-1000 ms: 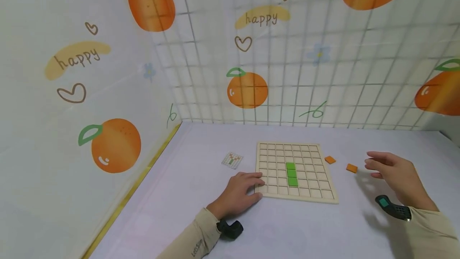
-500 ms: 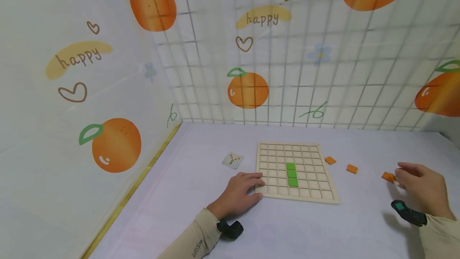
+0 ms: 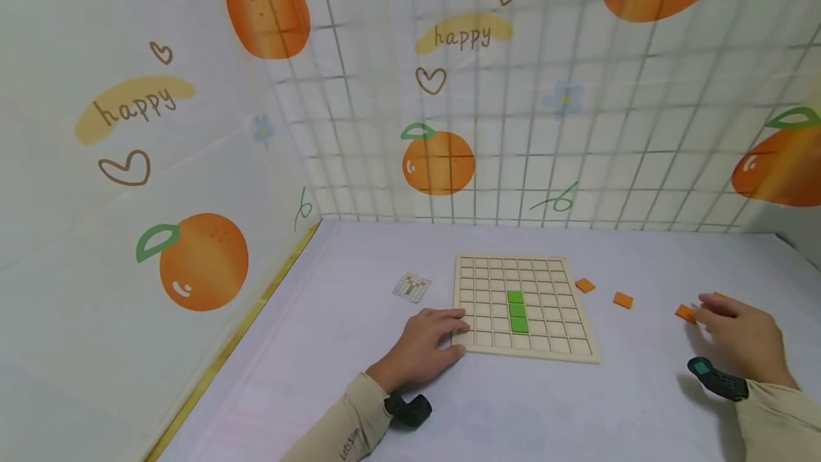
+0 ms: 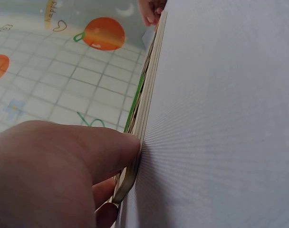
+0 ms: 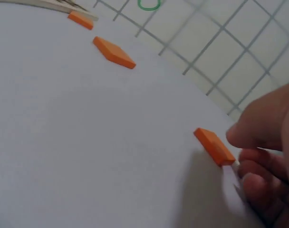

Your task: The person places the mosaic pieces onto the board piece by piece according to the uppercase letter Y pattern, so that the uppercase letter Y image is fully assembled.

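Observation:
A square wooden grid board lies on the table, with a green tile between two more in a column. My left hand holds the board's near left corner, fingers on the left rim. In the left wrist view, its thumb presses the near edge. My right hand hovers low at the right, by an orange tile; thumb and bent fingers stand apart in the right wrist view, where that tile lies beside the fingertips. Another orange piece peeks out behind the hand, mostly hidden.
Two orange tiles, one by the board's right edge and one farther right, lie on the white table. Left of the board is a small pattern card. A grid-and-orange printed curtain encloses the back and left.
My right hand has moved right, past the two orange tiles, uncovering a third by its fingertips; an orange piece now shows behind it. The left hand has stayed on the board.

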`<control>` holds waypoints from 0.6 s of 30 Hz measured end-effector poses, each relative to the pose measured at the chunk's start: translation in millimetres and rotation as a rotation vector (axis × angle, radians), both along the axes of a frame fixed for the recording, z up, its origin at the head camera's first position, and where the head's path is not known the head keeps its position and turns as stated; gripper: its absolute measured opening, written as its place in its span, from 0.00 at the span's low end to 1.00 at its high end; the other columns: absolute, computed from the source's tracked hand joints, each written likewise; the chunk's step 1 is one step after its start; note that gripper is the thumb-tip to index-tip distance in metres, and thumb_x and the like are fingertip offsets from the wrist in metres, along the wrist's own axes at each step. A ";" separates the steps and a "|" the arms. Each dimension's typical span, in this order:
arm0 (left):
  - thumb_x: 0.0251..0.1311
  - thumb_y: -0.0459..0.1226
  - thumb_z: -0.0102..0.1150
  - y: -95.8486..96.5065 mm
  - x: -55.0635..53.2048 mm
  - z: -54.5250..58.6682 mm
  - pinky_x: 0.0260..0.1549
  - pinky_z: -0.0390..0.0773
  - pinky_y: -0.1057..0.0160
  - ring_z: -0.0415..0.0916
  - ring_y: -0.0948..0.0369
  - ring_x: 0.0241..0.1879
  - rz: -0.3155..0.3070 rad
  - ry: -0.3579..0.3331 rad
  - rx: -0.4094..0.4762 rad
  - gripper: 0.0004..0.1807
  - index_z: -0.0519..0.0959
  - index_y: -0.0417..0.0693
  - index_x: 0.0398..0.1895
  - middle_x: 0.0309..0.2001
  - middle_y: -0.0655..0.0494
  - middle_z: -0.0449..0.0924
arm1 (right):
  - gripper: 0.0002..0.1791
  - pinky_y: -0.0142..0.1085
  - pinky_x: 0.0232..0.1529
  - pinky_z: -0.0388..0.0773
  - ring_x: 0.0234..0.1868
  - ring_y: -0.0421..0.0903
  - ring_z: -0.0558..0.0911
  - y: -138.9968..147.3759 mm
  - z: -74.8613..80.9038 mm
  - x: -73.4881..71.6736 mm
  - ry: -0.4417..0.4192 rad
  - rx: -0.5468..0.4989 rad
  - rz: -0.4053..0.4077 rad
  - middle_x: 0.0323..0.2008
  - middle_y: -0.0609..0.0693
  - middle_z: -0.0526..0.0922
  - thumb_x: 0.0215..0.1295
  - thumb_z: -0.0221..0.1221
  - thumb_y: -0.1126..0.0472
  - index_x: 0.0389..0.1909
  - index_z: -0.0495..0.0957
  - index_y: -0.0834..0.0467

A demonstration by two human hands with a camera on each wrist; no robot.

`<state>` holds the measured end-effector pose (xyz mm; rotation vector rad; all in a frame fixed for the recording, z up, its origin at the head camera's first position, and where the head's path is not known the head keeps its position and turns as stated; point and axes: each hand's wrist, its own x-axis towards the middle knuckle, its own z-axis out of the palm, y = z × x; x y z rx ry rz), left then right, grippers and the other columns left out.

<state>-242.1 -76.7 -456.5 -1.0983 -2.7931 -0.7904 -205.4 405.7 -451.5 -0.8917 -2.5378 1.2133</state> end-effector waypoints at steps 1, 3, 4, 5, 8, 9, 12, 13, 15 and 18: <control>0.68 0.46 0.58 -0.1 -0.3 -0.5 0.63 0.63 0.47 0.66 0.57 0.65 0.000 0.004 -0.003 0.18 0.80 0.57 0.59 0.70 0.62 0.69 | 0.30 0.59 0.65 0.64 0.73 0.70 0.55 -0.9 -0.3 -0.1 -0.003 0.017 0.017 0.74 0.72 0.52 0.76 0.49 0.58 0.71 0.60 0.72; 0.68 0.46 0.58 0.0 -0.4 -1.2 0.63 0.63 0.48 0.66 0.57 0.65 0.002 0.001 -0.006 0.18 0.80 0.57 0.60 0.70 0.62 0.69 | 0.29 0.63 0.69 0.53 0.74 0.71 0.50 -2.1 0.3 0.5 -0.012 0.078 0.060 0.73 0.74 0.50 0.75 0.49 0.57 0.68 0.63 0.74; 0.68 0.46 0.58 0.1 -0.6 -1.4 0.63 0.63 0.48 0.66 0.57 0.65 0.000 0.002 -0.008 0.18 0.80 0.57 0.59 0.70 0.62 0.69 | 0.29 0.64 0.69 0.51 0.73 0.72 0.50 -2.5 0.2 1.3 -0.013 0.114 0.079 0.72 0.75 0.51 0.75 0.50 0.57 0.66 0.65 0.75; 0.68 0.46 0.58 0.4 -0.8 -1.5 0.63 0.63 0.48 0.66 0.57 0.65 -0.002 -0.001 -0.008 0.19 0.80 0.57 0.60 0.70 0.62 0.69 | 0.28 0.65 0.68 0.51 0.73 0.73 0.51 -2.7 0.4 2.4 -0.014 0.161 0.103 0.71 0.77 0.53 0.74 0.50 0.57 0.65 0.66 0.75; 0.68 0.46 0.58 0.8 -1.1 -1.3 0.63 0.63 0.48 0.65 0.58 0.65 -0.001 -0.006 -0.007 0.19 0.80 0.57 0.60 0.70 0.62 0.69 | 0.27 0.67 0.65 0.52 0.70 0.75 0.54 -3.3 1.2 4.2 -0.013 0.246 0.149 0.66 0.79 0.61 0.73 0.50 0.56 0.61 0.69 0.76; 0.68 0.46 0.58 0.9 -1.2 -1.3 0.64 0.63 0.48 0.65 0.58 0.65 -0.002 -0.008 -0.005 0.19 0.80 0.57 0.60 0.70 0.63 0.69 | 0.27 0.67 0.64 0.53 0.68 0.75 0.56 -3.2 1.2 4.1 -0.012 0.258 0.155 0.64 0.79 0.63 0.72 0.50 0.57 0.60 0.70 0.76; 0.68 0.46 0.58 0.8 -1.7 -1.2 0.64 0.62 0.48 0.65 0.58 0.65 0.001 -0.012 0.003 0.18 0.80 0.57 0.60 0.70 0.63 0.69 | 0.25 0.67 0.58 0.60 0.63 0.76 0.62 -2.5 1.4 3.1 -0.009 0.294 0.181 0.58 0.78 0.71 0.72 0.51 0.57 0.57 0.73 0.76; 0.68 0.46 0.58 0.8 -2.0 -1.5 0.64 0.62 0.48 0.65 0.58 0.65 0.000 -0.014 0.006 0.18 0.80 0.57 0.60 0.70 0.63 0.69 | 0.25 0.66 0.55 0.63 0.60 0.76 0.64 -2.3 1.3 2.6 -0.007 0.304 0.184 0.56 0.78 0.72 0.72 0.51 0.58 0.56 0.73 0.76; 0.68 0.45 0.58 0.9 -2.5 -2.3 0.63 0.62 0.48 0.65 0.58 0.65 -0.001 -0.012 0.011 0.18 0.80 0.57 0.59 0.70 0.63 0.69 | 0.24 0.64 0.50 0.65 0.56 0.76 0.66 -1.6 1.0 2.2 -0.004 0.318 0.201 0.54 0.78 0.74 0.72 0.51 0.58 0.55 0.74 0.77; 0.67 0.46 0.58 1.0 -3.1 -4.5 0.63 0.63 0.47 0.66 0.58 0.65 -0.003 -0.007 0.016 0.18 0.81 0.56 0.59 0.70 0.62 0.70 | 0.24 0.63 0.47 0.65 0.54 0.75 0.68 -2.3 0.8 1.8 -0.015 0.308 0.209 0.52 0.77 0.75 0.71 0.53 0.59 0.54 0.74 0.78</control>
